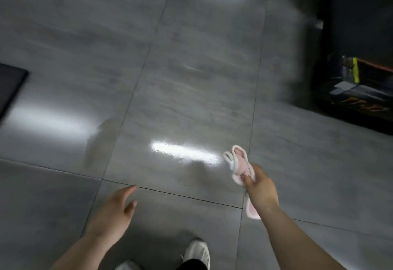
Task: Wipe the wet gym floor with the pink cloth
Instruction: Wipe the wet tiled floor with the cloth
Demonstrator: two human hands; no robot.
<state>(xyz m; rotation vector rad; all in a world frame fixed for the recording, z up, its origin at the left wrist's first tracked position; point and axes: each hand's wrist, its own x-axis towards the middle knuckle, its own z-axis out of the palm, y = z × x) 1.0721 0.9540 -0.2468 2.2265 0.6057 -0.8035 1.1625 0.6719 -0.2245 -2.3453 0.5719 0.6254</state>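
My right hand [260,186] is closed around the pink cloth [241,164], a fluffy pink rag with white edging, held in the air above the floor. One end sticks up past my fingers and the other hangs below my wrist. My left hand [116,212] is held out low at the left, fingers apart and holding nothing. The grey tiled floor [191,91] has a wet patch [187,154] just ahead of my hands, shining under a light, with a darker damp smear to its left.
Black gym equipment with orange trim [359,56] stands at the right, with a plastic bottle on it. A dark mat [10,86] lies at the left edge. My white shoe [197,252] is at the bottom centre.
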